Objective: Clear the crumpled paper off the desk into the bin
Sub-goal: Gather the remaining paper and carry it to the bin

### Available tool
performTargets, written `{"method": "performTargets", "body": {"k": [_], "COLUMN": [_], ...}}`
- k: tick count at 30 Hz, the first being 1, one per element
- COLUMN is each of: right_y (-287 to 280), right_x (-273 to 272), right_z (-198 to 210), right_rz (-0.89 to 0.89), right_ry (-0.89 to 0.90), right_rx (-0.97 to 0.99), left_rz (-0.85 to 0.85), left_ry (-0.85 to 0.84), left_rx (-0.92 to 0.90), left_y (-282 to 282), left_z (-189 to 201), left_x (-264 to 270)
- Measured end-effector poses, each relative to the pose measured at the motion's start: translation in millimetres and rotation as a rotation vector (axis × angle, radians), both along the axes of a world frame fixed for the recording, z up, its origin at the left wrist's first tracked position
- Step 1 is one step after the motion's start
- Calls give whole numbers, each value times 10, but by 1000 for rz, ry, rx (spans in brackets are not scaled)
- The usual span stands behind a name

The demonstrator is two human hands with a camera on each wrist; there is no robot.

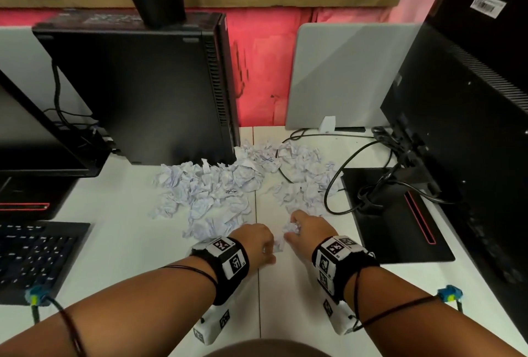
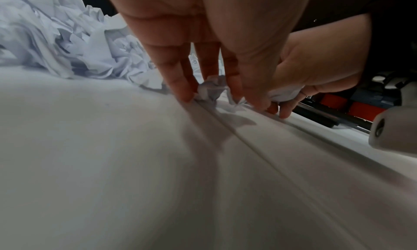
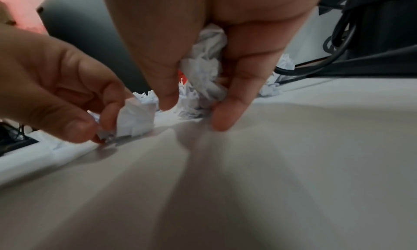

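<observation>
A large heap of white crumpled paper (image 1: pixel 217 193) lies mid-desk, with a smaller scatter (image 1: pixel 303 173) to its right among cables. Both hands are low on the white desk (image 1: pixel 128 242), just in front of the heap. My left hand (image 1: pixel 267 248) pinches a small crumpled ball (image 2: pixel 210 90) that touches the desk at the seam; the same ball (image 3: pixel 135 118) appears in the right wrist view. My right hand (image 1: pixel 291 231) grips another crumpled ball (image 3: pixel 205 70) between thumb and fingers, its fingertips (image 3: pixel 222 122) touching the desk. No bin is in view.
A black computer tower (image 1: pixel 160 88) stands behind the heap. A monitor on a black base (image 1: pixel 400 213) with looping cables (image 1: pixel 331 185) is on the right. A black keyboard (image 1: pixel 37 253) and a second monitor sit on the left. Grey divider panels (image 1: pixel 343 71) line the back.
</observation>
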State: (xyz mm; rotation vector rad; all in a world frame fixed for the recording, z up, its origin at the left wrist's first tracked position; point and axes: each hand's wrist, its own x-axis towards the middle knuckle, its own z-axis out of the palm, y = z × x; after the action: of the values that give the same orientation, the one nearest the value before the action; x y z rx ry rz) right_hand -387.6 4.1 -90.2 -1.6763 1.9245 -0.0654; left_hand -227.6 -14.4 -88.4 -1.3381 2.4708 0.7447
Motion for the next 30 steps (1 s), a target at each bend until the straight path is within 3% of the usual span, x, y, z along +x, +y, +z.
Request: {"method": "performTargets", "body": {"k": [5, 9, 14, 17, 24, 30], "right_y": [-60, -66, -56, -39, -68, -93], "right_x": [9, 23, 42, 75, 70, 61], "right_z": [18, 45, -42, -86, -108, -112], "right_rz": [23, 55, 151, 91, 62, 74], "right_ry": [35, 62, 147, 163, 116, 138], "right_rx": [0, 6, 59, 67, 101, 130], "left_rz": [30, 111, 235, 262, 149, 61], "left_ry": [15, 77, 241, 232, -15, 103], "left_rx": [-34, 42, 62, 33, -94, -87], "left_y": [5, -37, -188, -372, -777, -856], "left_z": [2, 58, 247, 353, 362, 137], "left_x": [12, 55, -18, -107, -364, -468]}}
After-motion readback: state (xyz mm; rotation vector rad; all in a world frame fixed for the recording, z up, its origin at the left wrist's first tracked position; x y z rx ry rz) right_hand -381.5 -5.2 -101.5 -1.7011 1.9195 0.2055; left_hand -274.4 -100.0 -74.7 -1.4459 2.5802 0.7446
